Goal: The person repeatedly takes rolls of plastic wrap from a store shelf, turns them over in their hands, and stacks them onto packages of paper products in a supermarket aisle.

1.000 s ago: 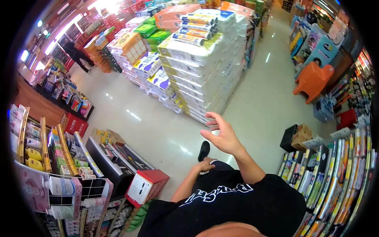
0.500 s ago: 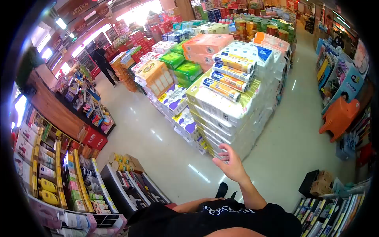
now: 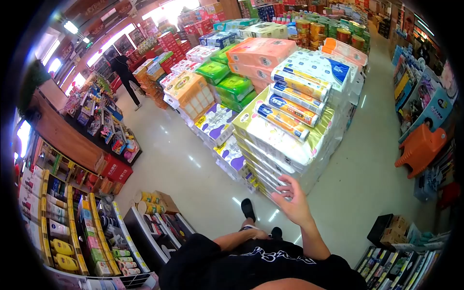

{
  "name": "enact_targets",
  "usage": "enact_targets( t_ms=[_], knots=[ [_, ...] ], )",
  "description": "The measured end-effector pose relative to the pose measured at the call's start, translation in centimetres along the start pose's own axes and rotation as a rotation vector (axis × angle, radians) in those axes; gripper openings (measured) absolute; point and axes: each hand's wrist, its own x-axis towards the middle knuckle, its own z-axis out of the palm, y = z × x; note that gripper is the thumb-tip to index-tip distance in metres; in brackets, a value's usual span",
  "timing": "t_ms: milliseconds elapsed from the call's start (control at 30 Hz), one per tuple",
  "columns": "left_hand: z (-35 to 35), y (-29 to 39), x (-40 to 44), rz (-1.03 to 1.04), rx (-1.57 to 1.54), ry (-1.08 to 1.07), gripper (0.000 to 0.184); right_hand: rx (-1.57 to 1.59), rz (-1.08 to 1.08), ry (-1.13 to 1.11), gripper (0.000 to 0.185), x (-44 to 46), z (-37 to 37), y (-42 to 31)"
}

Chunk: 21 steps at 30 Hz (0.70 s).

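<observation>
My right hand (image 3: 295, 205) is raised in front of me, fingers bent and apart, holding nothing. Just beyond it stands a tall stack of plastic-wrapped tissue packs (image 3: 275, 150); I cannot tell whether the fingertips touch it. Several orange-and-blue rolls (image 3: 285, 121) lie side by side on the stack's near top. My left hand (image 3: 258, 234) is low at my waist, close to my black shirt (image 3: 232, 266). Its fingers are too small and blurred to make out.
Green tissue packs (image 3: 212, 72) and an orange-wrapped pack (image 3: 191, 92) join the pile. Shelves of toiletries (image 3: 63, 246) stand left, a low rack (image 3: 154, 227) nearer. Orange stools (image 3: 420, 147) stand right, books (image 3: 401, 266) below. A person in black (image 3: 125, 75) stands far left.
The stack and its rolls look closer. One of my feet has come forward into view. My right hand stays raised, slightly further right in view.
</observation>
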Motion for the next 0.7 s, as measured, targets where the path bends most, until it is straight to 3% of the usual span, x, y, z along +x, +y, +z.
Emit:
enact_targets(
  t_ms=[233, 367, 500, 600, 700],
  knots=[
    [-7.8, 2.1, -2.2, 0.081, 0.12, 0.063, 0.042, 0.167, -0.001, 0.166, 0.05, 5.4, 0.6, 0.8],
    [-13.9, 3.4, -4.2, 0.146, 0.207, 0.063, 0.043, 0.131, -0.122, 0.344, 0.044, 9.8, 1.6, -0.4],
    [-19.6, 4.1, -6.2, 0.204, 0.277, 0.062, 0.044, -0.124, -0.277, 0.665, 0.042, 14.6, 0.5, 1.8],
    [-23.2, 4.2, -7.4, 0.234, 0.324, 0.058, 0.045, -0.532, -0.1, 0.881, 0.042, 17.3, -0.5, 1.4],
    [-26.2, 3.9, -8.4, 0.253, 0.361, 0.046, 0.046, -0.754, -0.111, 0.976, 0.046, 19.5, -1.9, 3.2]
  ],
)
